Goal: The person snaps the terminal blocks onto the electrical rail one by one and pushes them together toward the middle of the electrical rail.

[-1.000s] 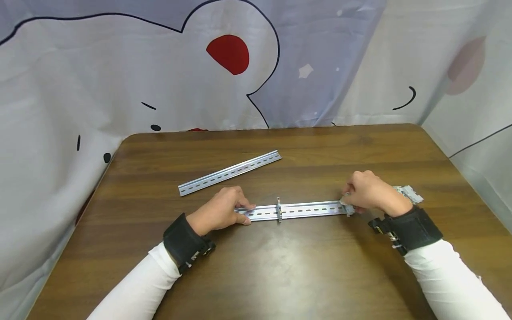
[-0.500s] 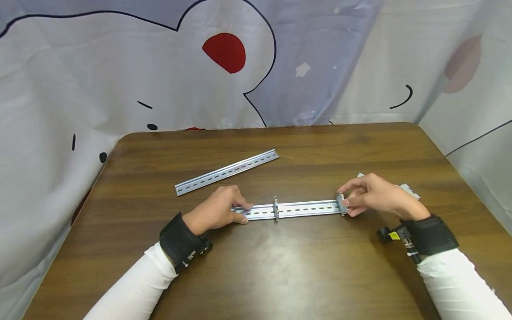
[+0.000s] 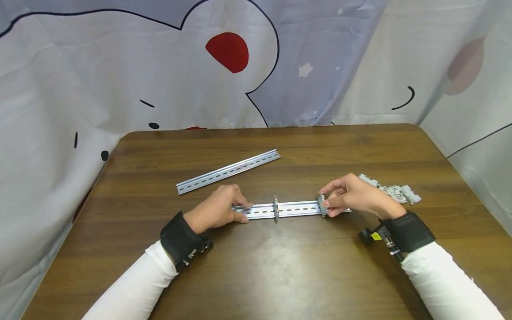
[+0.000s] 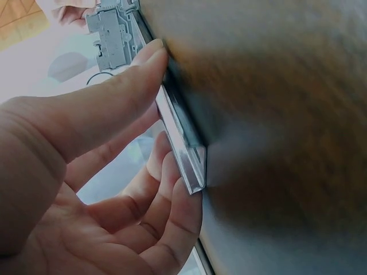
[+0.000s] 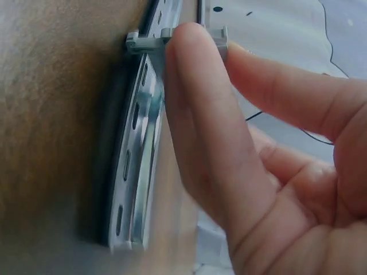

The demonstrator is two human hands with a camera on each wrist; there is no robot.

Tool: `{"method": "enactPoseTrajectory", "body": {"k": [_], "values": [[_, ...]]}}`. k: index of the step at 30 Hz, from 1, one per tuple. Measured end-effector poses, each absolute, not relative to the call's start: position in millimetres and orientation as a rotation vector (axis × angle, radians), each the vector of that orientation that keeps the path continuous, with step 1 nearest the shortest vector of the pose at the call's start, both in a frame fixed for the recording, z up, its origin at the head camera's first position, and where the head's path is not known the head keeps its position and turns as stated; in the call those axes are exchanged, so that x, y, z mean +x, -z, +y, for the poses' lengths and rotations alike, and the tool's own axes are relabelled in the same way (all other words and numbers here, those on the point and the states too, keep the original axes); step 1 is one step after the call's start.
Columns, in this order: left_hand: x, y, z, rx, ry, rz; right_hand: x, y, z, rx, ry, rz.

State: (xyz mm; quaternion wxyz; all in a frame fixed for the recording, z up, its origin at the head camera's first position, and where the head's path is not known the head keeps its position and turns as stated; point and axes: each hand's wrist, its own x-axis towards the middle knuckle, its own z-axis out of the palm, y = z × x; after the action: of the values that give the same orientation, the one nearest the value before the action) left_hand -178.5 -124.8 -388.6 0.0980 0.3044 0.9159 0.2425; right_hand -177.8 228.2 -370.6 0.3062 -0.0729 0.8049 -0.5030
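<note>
A big pale cloth hangs at the back, with black lines and a red shape on it. In front of it is a brown wooden table. A person reaches over the table from below, with a white left sleeve and a white right sleeve. Two long silver rails with rows of little slots lie on the table. The near rail lies almost straight across, between the hands. The far rail lies slanted behind it, not touching it.

The left hand pinches the left end of the near rail, thumb on one side and fingers on the other. The right hand pinches a thin grey piece, and the two hands are well apart. Black bands wrap the left wrist and the right wrist. Behind the right hand, a little pile of pale grey bits lies on the table.

The right grey piece stands up across the near rail, close to its right end. The middle grey piece stands across the same rail, between the two hands.
</note>
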Motion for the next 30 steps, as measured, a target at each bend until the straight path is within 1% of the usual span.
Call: {"method": "enactPoseTrajectory", "body": {"k": [3,9,16,24,30], "values": [[-179.5,387.8,-125.7,0.903,-0.709,2.719,-177.6,376.8,218.9,-0.208,1.403,2.061],[-179.3,387.7,-126.9,0.907,-0.703,2.717,-175.8,388.3,182.8,-0.212,1.525,1.987],[-177.4,388.1,-125.7,0.916,-0.690,2.738,-173.7,391.6,150.7,-0.248,1.591,1.944],[-176.6,389.4,-123.4,0.975,-0.700,2.732,-172.3,393.0,147.5,-0.276,1.582,1.971],[-178.0,388.3,-125.7,0.961,-0.695,2.734,-174.1,394.1,144.1,-0.283,1.583,1.982]]}}
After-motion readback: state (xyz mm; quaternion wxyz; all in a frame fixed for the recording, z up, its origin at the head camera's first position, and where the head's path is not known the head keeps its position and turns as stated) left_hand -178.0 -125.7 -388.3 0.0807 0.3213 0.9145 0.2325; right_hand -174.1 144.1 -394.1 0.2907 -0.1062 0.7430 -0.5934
